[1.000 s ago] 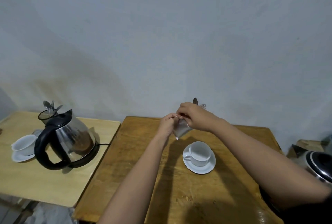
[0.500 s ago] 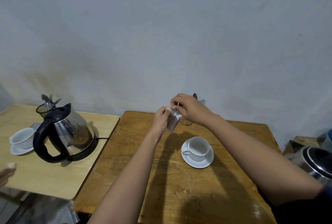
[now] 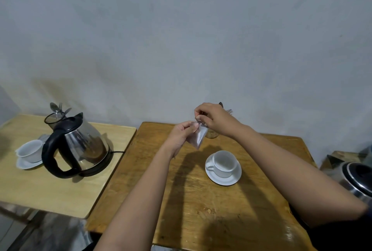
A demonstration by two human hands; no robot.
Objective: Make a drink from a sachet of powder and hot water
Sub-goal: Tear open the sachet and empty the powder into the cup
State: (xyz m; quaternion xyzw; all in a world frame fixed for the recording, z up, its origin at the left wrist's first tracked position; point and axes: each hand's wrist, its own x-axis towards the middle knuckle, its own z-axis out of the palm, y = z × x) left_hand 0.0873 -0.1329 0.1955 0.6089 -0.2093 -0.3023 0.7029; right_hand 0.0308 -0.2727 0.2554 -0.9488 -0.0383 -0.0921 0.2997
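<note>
— Pinching the top edge of the sachet (image 3: 198, 136) from both sides: left hand (image 3: 182, 133) clamped on one corner, right hand (image 3: 213, 119) clamped on the other and raised a little higher. Probably tearing it open.

— Why up in the air, beyond the cup (image 3: 223, 163)?

— Likely keeping the powder low in the packet and away from the tear. Cup upright on its saucer (image 3: 223, 176), nearer than the sachet, apparently empty and ready.

— And the hot water?

— Kettle (image 3: 77, 146) far left of the cup, on the neighbouring table (image 3: 50, 194).

— Anything hard to make out?

— Impossible to tell whether the tear is started; fingers covering that edge. Behind the right hand, mostly hidden: a glass (image 3: 212, 134) with cutlery handles. Right of the cup, cut off by the frame: a second kettle (image 3: 356, 180).
</note>
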